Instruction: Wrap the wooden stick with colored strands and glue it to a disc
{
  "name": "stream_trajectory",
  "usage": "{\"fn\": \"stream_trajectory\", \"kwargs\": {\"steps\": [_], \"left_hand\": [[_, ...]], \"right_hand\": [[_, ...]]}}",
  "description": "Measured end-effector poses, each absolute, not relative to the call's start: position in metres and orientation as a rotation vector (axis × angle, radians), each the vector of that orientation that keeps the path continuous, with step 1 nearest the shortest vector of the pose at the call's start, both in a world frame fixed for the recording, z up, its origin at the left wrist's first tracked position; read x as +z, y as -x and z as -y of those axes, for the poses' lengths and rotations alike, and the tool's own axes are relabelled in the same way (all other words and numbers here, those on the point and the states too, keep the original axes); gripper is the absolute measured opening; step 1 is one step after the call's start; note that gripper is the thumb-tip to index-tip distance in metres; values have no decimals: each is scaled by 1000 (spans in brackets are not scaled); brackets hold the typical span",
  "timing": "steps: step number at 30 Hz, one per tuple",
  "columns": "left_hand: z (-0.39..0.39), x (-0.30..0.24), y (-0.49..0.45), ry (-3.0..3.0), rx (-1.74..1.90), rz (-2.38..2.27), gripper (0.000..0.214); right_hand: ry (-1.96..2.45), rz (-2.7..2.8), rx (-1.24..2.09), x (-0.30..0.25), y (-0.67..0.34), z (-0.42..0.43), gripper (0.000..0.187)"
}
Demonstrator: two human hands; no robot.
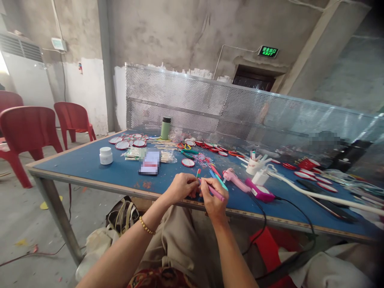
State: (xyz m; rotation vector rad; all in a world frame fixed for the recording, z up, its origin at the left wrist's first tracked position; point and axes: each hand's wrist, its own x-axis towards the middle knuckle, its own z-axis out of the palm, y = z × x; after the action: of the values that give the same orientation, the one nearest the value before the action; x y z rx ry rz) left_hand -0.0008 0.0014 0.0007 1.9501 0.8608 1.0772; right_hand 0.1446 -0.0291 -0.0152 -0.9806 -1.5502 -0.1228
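My left hand [181, 187] and my right hand [213, 197] meet at the near edge of the blue table [90, 168]. The fingers of my right hand are closed round a pink pen-like tool [216, 193], tip pointing left toward the left hand. My left hand is curled in a pinch on a small piece that I cannot make out. Just beyond lie blue and red pens [216, 176], a pink handled tool [235, 179] and a magenta device [260, 191] with a black cable.
Round red-rimmed mirrors [129, 142], a white jar [106, 155], a green flask [165, 128], scissors and packets cover the tabletop. A perforated metal screen [228, 112] stands behind. Red plastic chairs [28, 132] stand at left. Bags [120, 216] lie under the table.
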Motion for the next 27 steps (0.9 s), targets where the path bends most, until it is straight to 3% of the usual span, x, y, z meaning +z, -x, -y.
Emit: {"fn": "stream_trajectory", "kwargs": {"steps": [27], "left_hand": [[-2, 0, 1, -1953, 1067, -876, 27]], "right_hand": [[979, 1540, -146, -19, -145, 26, 19]]}}
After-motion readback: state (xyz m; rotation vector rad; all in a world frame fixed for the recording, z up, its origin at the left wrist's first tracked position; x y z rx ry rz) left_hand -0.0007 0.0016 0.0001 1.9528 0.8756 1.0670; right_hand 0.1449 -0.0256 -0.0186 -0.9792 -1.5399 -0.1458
